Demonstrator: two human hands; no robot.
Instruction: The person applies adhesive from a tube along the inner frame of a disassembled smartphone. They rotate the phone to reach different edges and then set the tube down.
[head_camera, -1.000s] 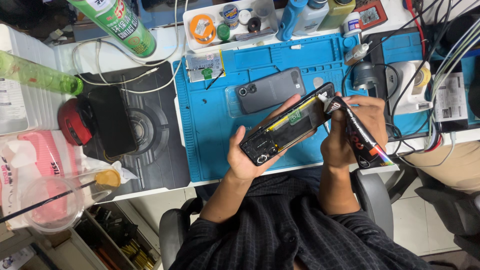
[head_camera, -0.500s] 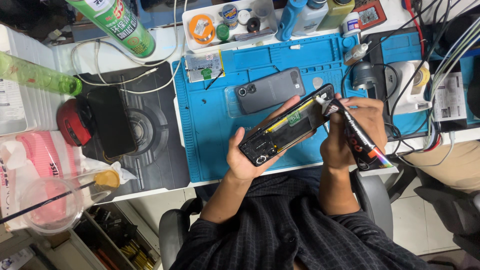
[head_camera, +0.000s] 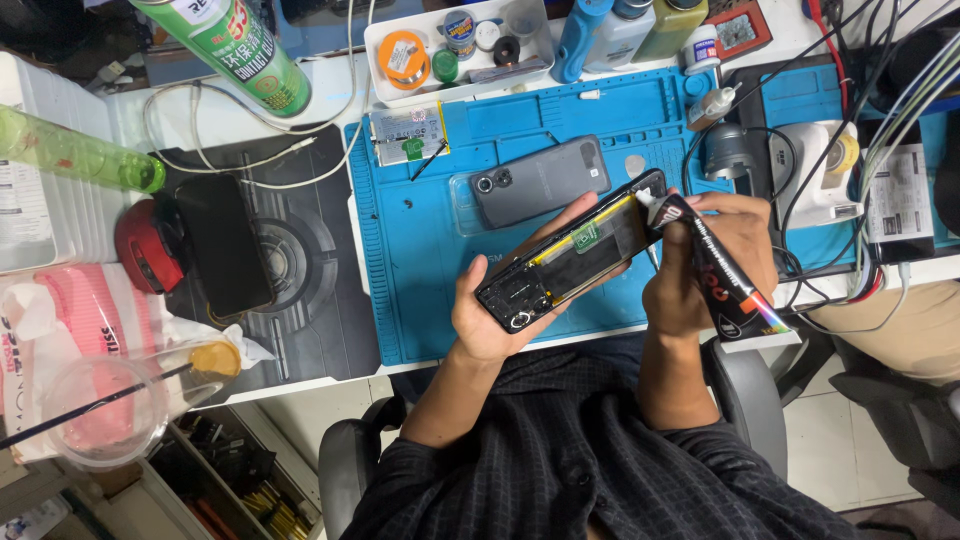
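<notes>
1. This is a phone repair workbench in a small electronics workshop.
2. A blue silicone repair mat (head_camera: 420, 240) with moulded compartments covers the desk's middle, and a loose phone battery (head_camera: 405, 133) lies on it.
3. A back cover with camera cut-outs (head_camera: 540, 180) lies on the mat, and an opened phone (head_camera: 570, 262) shows its insides.
4. A white tray (head_camera: 455, 40) holds small pots and tape rolls; beside it stand bottles (head_camera: 625, 30) and a green contact-cleaner spray can (head_camera: 235, 55).
5. Cables (head_camera: 870, 150) tangle at the right edge.
</notes>
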